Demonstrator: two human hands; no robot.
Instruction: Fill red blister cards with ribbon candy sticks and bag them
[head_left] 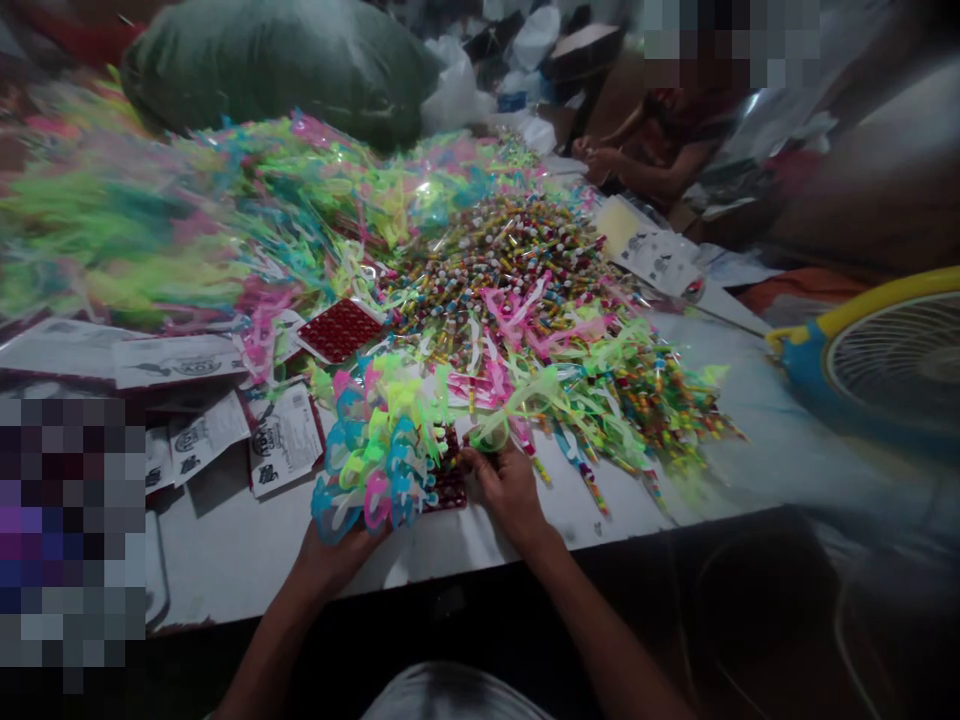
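Note:
At the table's front, a dense cluster of translucent plastic toy pieces [386, 440], in blue, pink, green and yellow, stands over a dark red patterned box [448, 488]. My left hand [358, 538] is against the near side of this cluster, its fingers hidden behind the plastic. Beside the box's right edge, my right hand [510, 490] is closed, thumb and fingertips pinched on a candy tube with a green plastic top [491, 430]. Just beyond lie more candy-filled tubes [592, 485] with pink, green and white plastic tops.
A large heap of candy tubes [517, 240] and a pile of bright plastic pieces [300, 190] cover the back. Flat printed boxes [285, 440] lie left, a red patterned one [341, 330] mid-table. A yellow-blue fan [885, 360] stands right. Another person's hands [596, 158] are at the far side.

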